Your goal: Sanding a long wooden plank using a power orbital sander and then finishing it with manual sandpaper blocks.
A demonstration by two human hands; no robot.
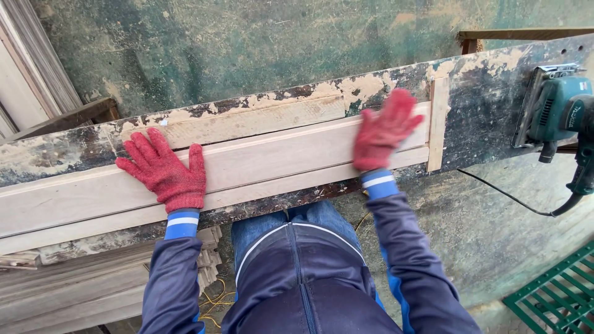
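My left hand [166, 170] lies flat, fingers spread, on the board [260, 164]; my right hand [383, 131] rests open further along it, blurred. The sander [560, 108] sits unused well beyond my right fingertips, so sanding looks pending.

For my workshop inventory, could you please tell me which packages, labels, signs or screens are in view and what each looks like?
Maker's mark: light lettering on the teal body of the power sander, at the right end of the workbench; small, not copied here.
No packages, signs or screens are in view.
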